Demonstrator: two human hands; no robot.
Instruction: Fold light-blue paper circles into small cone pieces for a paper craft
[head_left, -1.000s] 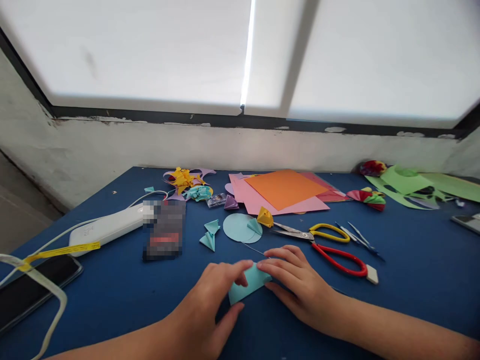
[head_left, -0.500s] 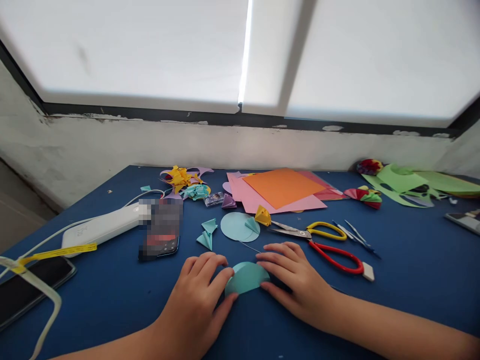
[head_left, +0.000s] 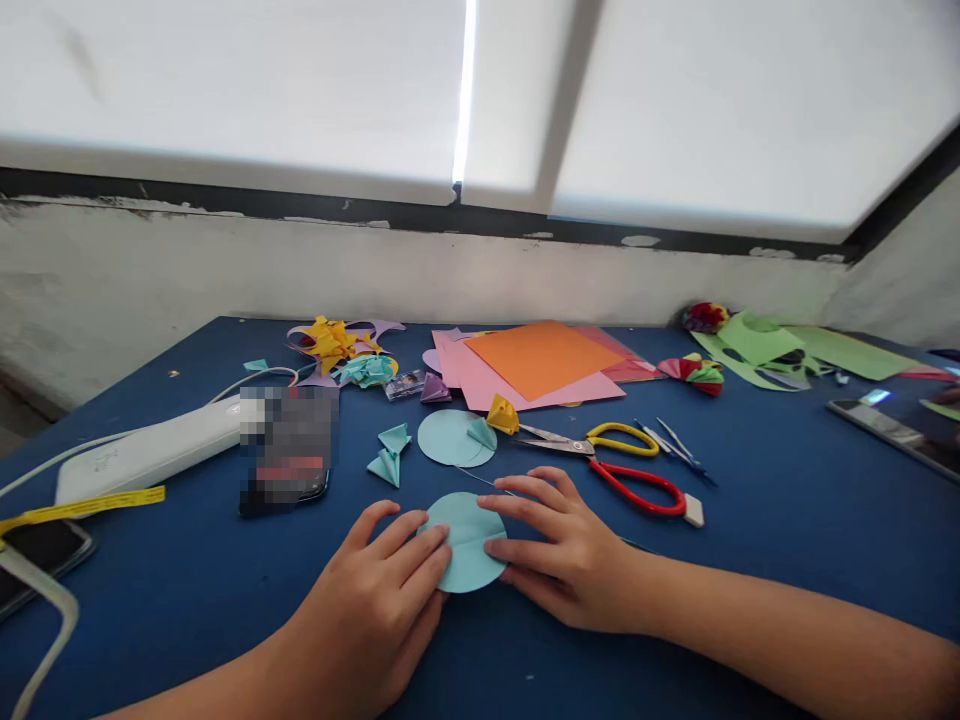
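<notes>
- to the near left of the scissors (head_left: 590,448), the light blue disc (head_left: 469,570) lies between two hands, nearly flat, a crease running across it.
- on that same side of the scissors, the left hand (head_left: 382,590) grasps the disc's left part, fingertips on top, thumb at the near edge; the right hand (head_left: 577,560) lightly grasps its right edge, fingertips above, thumb low and partly hidden.
- a likely fault is a crossing crease set off-centre, since a round edge gives no corners to line up by.
- uneven pull between the hands could buckle the paper, and a fingertip pressed off the line could leave a stray dent.
- left of the scissors, a thin strand (head_left: 476,478), wire or thread, i cannot tell, runs toward the right fingers and might snag.
- also left of the scissors, the loose discs (head_left: 442,425) carry a small folded cone (head_left: 481,434); a far reach could nudge it.
- just beside the blade tips, the yellow fold (head_left: 502,413) crowds that spot.
- beyond the scissors, an orange sheet (head_left: 544,360) overlaps pink paper; right of them lie slim tools (head_left: 679,450).
</notes>
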